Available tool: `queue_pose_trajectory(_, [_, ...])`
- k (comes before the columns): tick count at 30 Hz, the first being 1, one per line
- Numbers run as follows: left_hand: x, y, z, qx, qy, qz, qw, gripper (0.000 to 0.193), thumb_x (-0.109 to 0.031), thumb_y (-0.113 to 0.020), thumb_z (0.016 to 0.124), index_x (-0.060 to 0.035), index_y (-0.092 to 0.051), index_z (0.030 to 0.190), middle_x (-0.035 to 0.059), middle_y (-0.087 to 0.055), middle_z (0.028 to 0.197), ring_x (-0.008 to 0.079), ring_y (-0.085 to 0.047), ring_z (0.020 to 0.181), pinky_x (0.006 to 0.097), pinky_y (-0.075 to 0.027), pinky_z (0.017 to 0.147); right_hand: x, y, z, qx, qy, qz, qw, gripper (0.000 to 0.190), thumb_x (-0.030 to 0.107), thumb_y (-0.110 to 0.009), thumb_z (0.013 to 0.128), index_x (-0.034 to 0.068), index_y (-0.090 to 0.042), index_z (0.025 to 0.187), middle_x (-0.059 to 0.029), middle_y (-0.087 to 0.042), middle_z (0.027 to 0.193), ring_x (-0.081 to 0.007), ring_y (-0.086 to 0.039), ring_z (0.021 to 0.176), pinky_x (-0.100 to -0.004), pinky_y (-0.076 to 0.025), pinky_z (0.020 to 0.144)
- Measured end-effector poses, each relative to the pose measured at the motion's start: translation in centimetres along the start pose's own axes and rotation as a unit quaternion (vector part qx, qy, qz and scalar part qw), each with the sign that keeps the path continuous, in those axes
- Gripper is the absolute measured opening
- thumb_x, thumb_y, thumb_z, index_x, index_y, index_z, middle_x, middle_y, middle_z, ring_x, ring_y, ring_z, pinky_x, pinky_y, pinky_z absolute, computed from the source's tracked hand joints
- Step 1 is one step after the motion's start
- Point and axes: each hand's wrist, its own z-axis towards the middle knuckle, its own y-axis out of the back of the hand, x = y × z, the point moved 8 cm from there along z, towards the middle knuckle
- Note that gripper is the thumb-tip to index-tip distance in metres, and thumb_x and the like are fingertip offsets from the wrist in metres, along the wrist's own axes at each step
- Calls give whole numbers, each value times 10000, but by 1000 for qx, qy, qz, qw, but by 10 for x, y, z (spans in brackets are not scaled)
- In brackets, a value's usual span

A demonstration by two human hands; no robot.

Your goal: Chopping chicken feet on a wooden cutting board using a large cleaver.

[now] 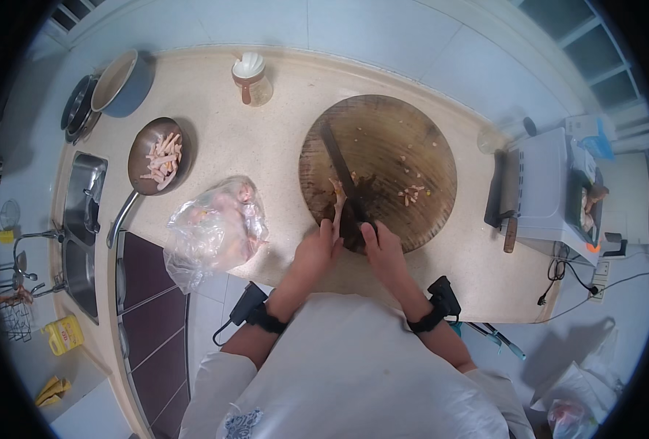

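On the round wooden chopping board point(379, 126), my left hand point(324, 247) grips a chicken foot point(339, 198) near the board's front edge. My right hand point(382, 247) is closed around the handle of a kitchen knife point(338, 153), whose dark blade lies across the board, pointing away and leftward, close beside the foot. Small cut scraps point(412, 194) lie on the board right of the blade. Left of the board, a clear plastic bag point(214, 225) holds raw poultry pieces. A pan point(138, 164) farther left contains several chicken feet point(163, 159).
A blue-grey pot point(132, 88) stands at the back left, above a steel double sink point(80, 274). A lidded jar point(256, 88) is near the wall. At right are a cleaver point(510, 203), a white countertop appliance point(538, 181) and a black cable point(560, 269).
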Motion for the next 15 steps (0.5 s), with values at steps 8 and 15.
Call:
queue_pose_trajectory(8, [7, 0, 5, -21, 16, -36, 999, 226, -167, -553, 854, -35, -410, 968, 221, -589, 710, 413, -589, 643, 497, -462, 551, 7, -1, 15, 28, -62, 87, 994, 444, 384, -450, 957, -17, -466, 767, -128, -490, 569, -223, -492, 516, -350, -408, 513])
queue_pose_trajectory(15, [3, -5, 11, -24, 1, 60, 998, 231, -172, -564, 838, -40, -403, 937, 162, -599, 648, 349, -605, 567, 455, -485, 497, 17, 1, 19, -25, 29, 21, 999, 418, 357, -453, 956, -27, -468, 790, -200, -481, 600, -356, -469, 544, -393, -390, 525])
